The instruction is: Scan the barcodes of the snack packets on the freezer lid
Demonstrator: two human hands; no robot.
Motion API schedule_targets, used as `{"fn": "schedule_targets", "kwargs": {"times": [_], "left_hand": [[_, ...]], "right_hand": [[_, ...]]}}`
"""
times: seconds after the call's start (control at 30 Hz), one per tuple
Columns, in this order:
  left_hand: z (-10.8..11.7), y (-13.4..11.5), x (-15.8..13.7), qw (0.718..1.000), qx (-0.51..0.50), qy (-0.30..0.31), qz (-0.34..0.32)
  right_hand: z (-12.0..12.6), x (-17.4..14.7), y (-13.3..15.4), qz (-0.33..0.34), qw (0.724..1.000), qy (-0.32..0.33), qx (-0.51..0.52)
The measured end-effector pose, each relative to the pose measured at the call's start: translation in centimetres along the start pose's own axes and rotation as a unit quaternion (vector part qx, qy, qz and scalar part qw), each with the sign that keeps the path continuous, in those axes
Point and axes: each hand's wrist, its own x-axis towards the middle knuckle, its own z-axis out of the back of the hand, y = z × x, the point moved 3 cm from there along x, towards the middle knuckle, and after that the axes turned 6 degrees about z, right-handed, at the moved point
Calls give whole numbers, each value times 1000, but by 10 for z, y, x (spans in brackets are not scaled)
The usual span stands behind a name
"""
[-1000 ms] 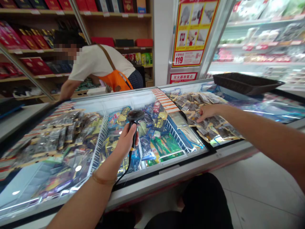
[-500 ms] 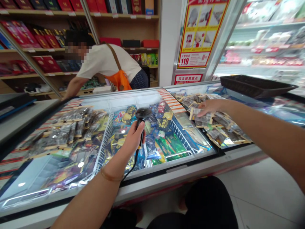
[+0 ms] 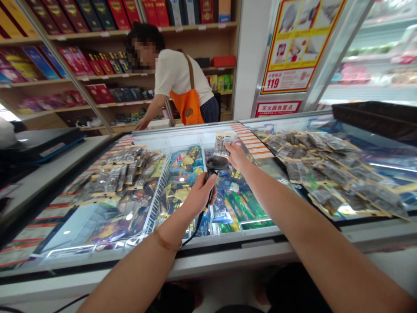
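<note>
My left hand (image 3: pixel 202 193) is closed around the handle of a black barcode scanner (image 3: pixel 216 163), its head pointing away from me and its cable hanging down. In my right hand (image 3: pixel 237 155) is a small clear food packet (image 3: pixel 223 144) with a tan edge, pinched just beyond the scanner head. Both hands are above the glass top of a chest freezer. More such packets lie in a spread pile (image 3: pixel 321 163) on the right of the glass, and another heap (image 3: pixel 120 171) rests on the left.
Under the glass, a white wire basket (image 3: pixel 159 191) divides bagged frozen goods (image 3: pixel 247 202). A black tray (image 3: pixel 374 119) sits at the far right. Behind the freezer, a person in a white shirt (image 3: pixel 179 74) bends by the shelves (image 3: pixel 107 76). A counter (image 3: pixel 65 161) stands at left.
My right hand has moved left from the right-hand pile, carrying a packet to the scanner head. My left hand still holds the scanner. The view has turned, and the person behind stands slightly higher.
</note>
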Motion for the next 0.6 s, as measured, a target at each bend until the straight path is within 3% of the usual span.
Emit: {"fn": "schedule_targets", "kwargs": {"times": [0.2,0.6], "left_hand": [[-5,4,0,1000,-6,16,25],[-5,4,-2,1000,5,28,10]], "right_hand": [[13,3,-2,-12,999,24,38],[9,1,-1,-4,1000,17,6]]}}
